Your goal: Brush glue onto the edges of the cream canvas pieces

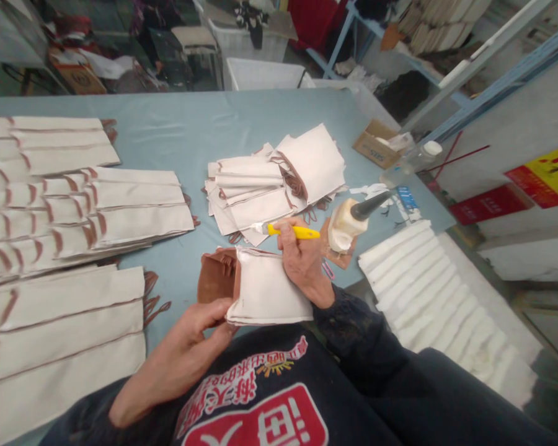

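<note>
My left hand (199,341) pinches the lower left corner of a cream fabric piece with brown lining (274,288), close to my body. The piece's brown flap (216,275) spreads out at its left side. My right hand (302,257) grips a yellow-handled brush (302,233), its white-coated bristles pointing left, above the piece's top edge. Just beyond the brush lies a pile of similar cream pieces (255,192) with brown cords. To the right of my right hand, a cream plastic bottle with a cut-open side and dark nozzle (346,226) stands on a brown pad.
Stacked cream pieces (139,195) in overlapping rows cover the table's left side. White padded strips (437,310) lie at the right. A small cardboard box (376,144) and a clear jar (411,164) stand at the back right. White bins (265,74) are beyond the blue-green table (167,118).
</note>
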A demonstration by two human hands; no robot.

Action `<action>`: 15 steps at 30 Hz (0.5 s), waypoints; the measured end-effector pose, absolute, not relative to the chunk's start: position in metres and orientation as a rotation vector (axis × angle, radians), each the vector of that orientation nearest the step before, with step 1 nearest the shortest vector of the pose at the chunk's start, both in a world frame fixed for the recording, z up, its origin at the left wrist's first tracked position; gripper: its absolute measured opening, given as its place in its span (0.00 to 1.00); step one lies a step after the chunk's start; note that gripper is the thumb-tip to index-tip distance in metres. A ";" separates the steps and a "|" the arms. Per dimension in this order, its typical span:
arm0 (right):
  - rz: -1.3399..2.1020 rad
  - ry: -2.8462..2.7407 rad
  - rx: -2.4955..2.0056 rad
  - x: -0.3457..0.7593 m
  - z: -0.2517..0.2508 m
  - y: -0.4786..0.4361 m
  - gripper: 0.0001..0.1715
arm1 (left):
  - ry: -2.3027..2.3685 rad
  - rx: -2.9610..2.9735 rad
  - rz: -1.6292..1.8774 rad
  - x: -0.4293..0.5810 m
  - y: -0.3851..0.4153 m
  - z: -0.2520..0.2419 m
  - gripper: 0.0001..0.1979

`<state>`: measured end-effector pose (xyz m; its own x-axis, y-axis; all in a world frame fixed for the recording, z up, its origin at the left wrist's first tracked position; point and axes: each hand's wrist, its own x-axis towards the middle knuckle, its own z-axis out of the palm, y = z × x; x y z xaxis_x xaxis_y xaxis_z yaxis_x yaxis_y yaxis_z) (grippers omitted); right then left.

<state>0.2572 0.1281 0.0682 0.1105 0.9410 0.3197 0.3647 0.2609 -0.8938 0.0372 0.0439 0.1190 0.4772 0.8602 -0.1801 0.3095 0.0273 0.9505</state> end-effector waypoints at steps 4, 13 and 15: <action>0.746 -1.255 -1.232 0.260 0.079 0.116 0.23 | 1.055 1.668 0.638 0.042 0.043 0.120 0.14; 1.042 -1.083 -1.080 0.252 0.132 0.055 0.21 | 1.162 1.896 0.805 0.039 0.040 0.106 0.14; 1.108 -1.114 -1.040 0.247 0.131 0.049 0.21 | 1.165 1.903 0.835 0.039 0.041 0.104 0.13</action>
